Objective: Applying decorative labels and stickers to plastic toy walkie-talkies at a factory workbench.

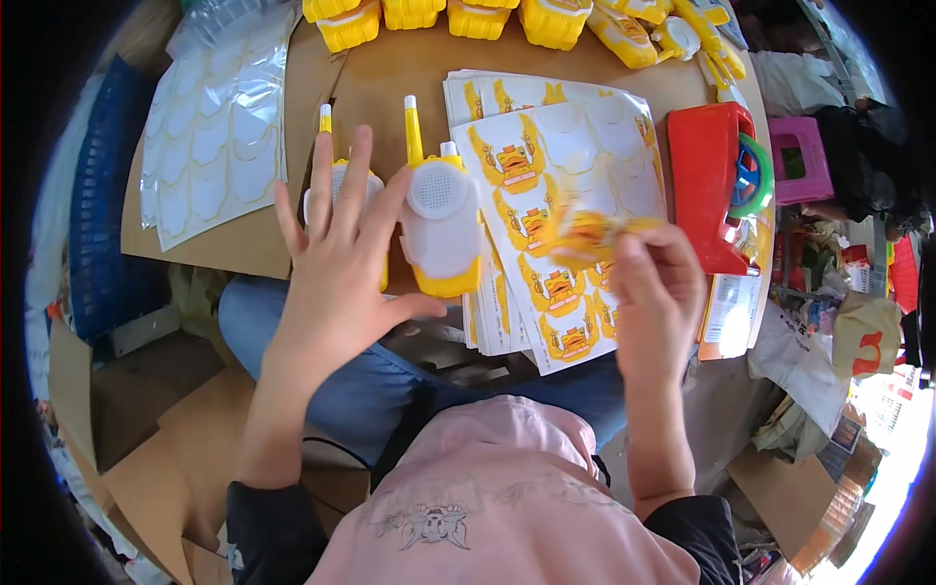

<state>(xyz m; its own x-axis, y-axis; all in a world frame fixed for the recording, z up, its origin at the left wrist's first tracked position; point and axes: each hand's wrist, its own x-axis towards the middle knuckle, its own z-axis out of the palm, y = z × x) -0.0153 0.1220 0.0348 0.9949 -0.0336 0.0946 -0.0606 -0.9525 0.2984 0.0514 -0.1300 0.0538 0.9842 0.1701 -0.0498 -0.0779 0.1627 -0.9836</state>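
My left hand (336, 249) has its fingers spread above a yellow and white toy walkie-talkie, which it partly covers. Just right of it, a second toy walkie-talkie (444, 229) lies with its pale front facing up and its antenna pointing away from me. Pinched in my right hand (663, 292) is a yellow duck sticker (588, 234), blurred by motion. It is held over a sheet of stickers (546, 327) printed with yellow ducks. Several spots on that sheet's upper right are blank backing. More sheets lie stacked beneath it.
Several yellow toy walkie-talkies (478, 18) line the table's far edge. A red tape dispenser (707, 185) with a green-rimmed roll stands at the right. Peeled backing sheets (219, 136) lie at the left on the brown table (234, 242). A blue crate (107, 195) stands beyond them.
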